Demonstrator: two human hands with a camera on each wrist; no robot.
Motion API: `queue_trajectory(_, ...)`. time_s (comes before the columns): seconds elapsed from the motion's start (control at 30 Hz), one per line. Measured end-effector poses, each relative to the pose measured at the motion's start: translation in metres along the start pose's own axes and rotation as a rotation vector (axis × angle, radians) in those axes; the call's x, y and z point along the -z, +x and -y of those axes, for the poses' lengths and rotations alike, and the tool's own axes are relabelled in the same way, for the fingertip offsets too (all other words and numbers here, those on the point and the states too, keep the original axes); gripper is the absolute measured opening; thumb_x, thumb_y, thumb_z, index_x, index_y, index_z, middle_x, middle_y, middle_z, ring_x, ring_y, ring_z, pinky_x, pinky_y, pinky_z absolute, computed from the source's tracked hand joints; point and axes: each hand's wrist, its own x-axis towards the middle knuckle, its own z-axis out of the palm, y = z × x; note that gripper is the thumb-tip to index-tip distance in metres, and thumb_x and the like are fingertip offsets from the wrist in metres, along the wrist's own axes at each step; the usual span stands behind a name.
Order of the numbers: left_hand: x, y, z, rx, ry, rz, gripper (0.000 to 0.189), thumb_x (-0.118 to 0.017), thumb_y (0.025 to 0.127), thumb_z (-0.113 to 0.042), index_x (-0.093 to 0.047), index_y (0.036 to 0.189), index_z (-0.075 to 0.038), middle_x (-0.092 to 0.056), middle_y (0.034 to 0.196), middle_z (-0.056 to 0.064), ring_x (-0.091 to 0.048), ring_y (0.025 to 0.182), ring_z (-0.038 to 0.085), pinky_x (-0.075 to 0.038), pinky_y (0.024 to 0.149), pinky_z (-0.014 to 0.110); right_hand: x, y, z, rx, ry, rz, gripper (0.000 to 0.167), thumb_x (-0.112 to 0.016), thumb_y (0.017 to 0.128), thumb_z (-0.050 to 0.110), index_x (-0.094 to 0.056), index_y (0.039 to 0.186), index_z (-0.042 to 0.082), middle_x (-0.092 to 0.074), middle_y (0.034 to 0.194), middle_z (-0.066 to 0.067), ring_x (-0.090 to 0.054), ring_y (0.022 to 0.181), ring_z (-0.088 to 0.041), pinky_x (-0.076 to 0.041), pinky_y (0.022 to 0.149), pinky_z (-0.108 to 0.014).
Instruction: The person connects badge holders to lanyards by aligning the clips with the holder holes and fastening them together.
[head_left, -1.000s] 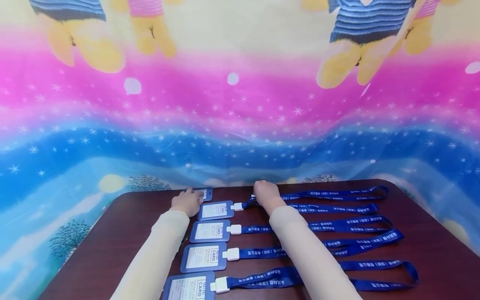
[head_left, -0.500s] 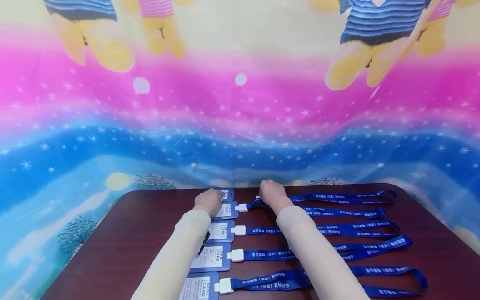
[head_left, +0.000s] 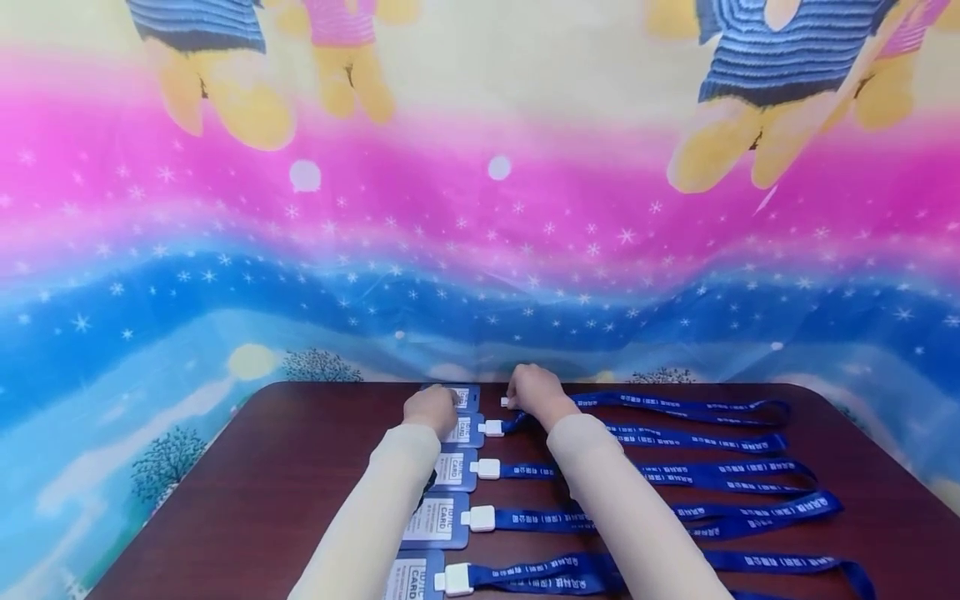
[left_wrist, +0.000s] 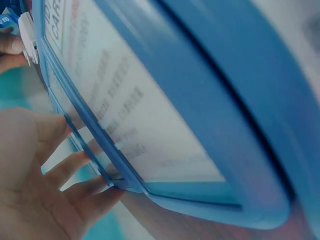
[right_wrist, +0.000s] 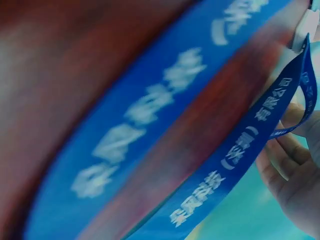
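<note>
In the head view, several blue ID card holders lie in a column on the table, most with a white clip and blue lanyard running right. My left hand (head_left: 431, 407) is at the farthest card holder (head_left: 468, 397), its fingertips gripping the edge; the left wrist view shows these fingers (left_wrist: 82, 162) behind a nearer card holder (left_wrist: 135, 95). My right hand (head_left: 537, 389) pinches the farthest lanyard (head_left: 675, 404) near its small white clip (head_left: 505, 402). A gap separates that clip from the card holder. In the right wrist view, the lanyard strap (right_wrist: 240, 150) passes in front of my right fingers.
Nearer card holders (head_left: 437, 520) and their lanyards (head_left: 757, 512) lie in rows beneath my forearms. The dark red-brown table (head_left: 247, 467) ends at a back edge just beyond my hands. A colourful printed cloth (head_left: 480, 275) hangs behind it.
My left hand has moved right with the farthest card holder, bringing it nearer the right hand. The right hand stays near the clip, which now shows beside its fingertips. The head view has shifted slightly.
</note>
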Motion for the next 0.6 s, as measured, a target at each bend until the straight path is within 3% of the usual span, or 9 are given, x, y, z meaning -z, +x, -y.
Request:
queue_trajectory(0.3,-0.004,-0.002,0.003,0.033,-0.035,0.033,0.032,-0.059,0.098,-0.028,-0.070,0.127,-0.018,-0.068,0.122,0.009,-0.064,0.103,0.028,-0.053,0.084,0.046,-0.003,0.010,0.023,-0.011,0.006,0.034,0.013,-0.081,0.084,0.018,-0.078,0.094,0.011,-0.072,0.093,-0.001,-0.066,0.087,-0.019,-0.054,0.083,-0.039)
queue_trajectory(0.6,0.002,-0.004,0.005,0.032,-0.075,0.139,0.042,-0.054,0.101,-0.037,-0.058,0.141,-0.022,-0.050,0.146,0.016,-0.050,0.129,0.037,-0.042,0.101,0.052,-0.008,0.016,0.035,-0.007,-0.010,0.028,0.011,-0.079,0.086,0.019,-0.077,0.094,0.012,-0.070,0.091,-0.001,-0.065,0.084,-0.018,-0.054,0.081,-0.038)
